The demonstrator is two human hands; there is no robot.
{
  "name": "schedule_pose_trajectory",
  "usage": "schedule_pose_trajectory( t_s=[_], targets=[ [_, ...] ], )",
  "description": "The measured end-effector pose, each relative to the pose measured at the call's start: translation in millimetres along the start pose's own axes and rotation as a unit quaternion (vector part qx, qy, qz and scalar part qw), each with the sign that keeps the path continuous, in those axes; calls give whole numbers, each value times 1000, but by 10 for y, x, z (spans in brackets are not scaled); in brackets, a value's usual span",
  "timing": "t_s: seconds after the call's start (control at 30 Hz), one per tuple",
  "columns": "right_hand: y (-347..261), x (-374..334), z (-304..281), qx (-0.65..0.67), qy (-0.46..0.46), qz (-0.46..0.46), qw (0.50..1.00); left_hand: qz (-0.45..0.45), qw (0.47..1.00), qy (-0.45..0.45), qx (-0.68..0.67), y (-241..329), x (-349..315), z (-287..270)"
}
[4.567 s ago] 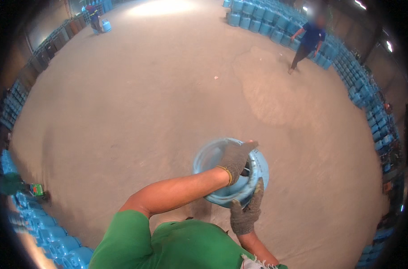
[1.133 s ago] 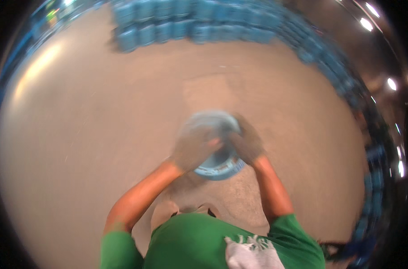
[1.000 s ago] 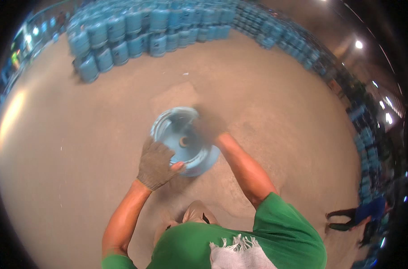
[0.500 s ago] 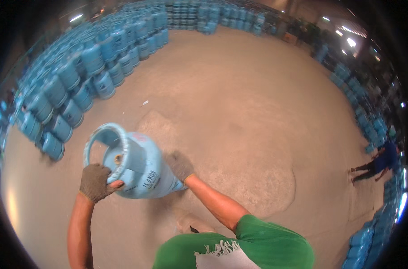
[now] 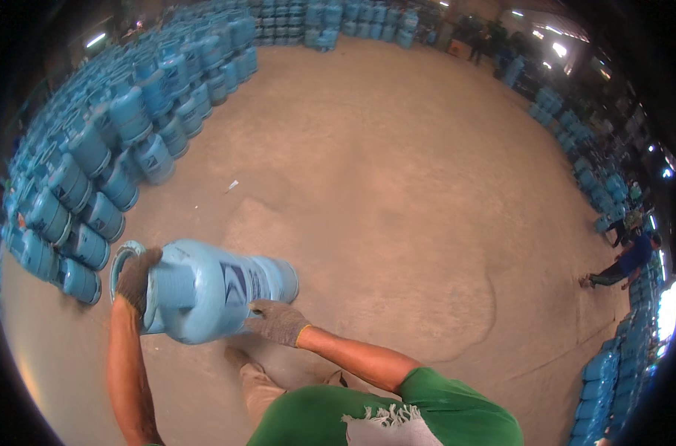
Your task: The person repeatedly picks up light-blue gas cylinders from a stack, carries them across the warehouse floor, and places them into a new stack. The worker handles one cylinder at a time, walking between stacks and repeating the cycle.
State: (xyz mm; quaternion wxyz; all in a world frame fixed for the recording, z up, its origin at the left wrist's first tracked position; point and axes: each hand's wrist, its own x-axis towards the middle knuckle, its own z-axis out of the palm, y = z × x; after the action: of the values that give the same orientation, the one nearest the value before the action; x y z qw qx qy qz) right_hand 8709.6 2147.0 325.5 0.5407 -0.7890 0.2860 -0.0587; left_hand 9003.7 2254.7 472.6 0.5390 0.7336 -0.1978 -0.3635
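A light blue gas cylinder [image 5: 211,293] is tilted well over on its side in front of me, its collar toward the left and its base toward the right. My left hand [image 5: 136,281], in a grey-brown knit glove, is wrapped over the cylinder's collar ring [image 5: 117,271]. My right hand [image 5: 278,322], gloved the same way, is against the near side of the body, fingers stretched along it and not wrapped round anything. Whether the base touches the floor, I cannot tell. The valve is hidden behind my left hand and the collar.
Blue cylinders [image 5: 156,160] stand stacked in long rows at the left and back. More cylinders [image 5: 598,386] line the right side, where a person in dark blue [image 5: 635,256] stands. A small white scrap [image 5: 232,186] lies on the concrete floor [image 5: 375,163]. My shoe [image 5: 237,357] is just below the cylinder.
The cylinder has swung further over, its collar moving left and its base rising to the right. My right hand has shifted from near its base onto its near side; my left hand keeps the collar.
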Motion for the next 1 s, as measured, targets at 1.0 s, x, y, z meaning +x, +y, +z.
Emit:
schedule_pose_trajectory(
  t_s=[1.0],
  targets=[
    [-1893, 5608, 2318, 189, 110, 135, 966, 67, 878, 171, 442, 294, 2735, -3484]
  ],
)
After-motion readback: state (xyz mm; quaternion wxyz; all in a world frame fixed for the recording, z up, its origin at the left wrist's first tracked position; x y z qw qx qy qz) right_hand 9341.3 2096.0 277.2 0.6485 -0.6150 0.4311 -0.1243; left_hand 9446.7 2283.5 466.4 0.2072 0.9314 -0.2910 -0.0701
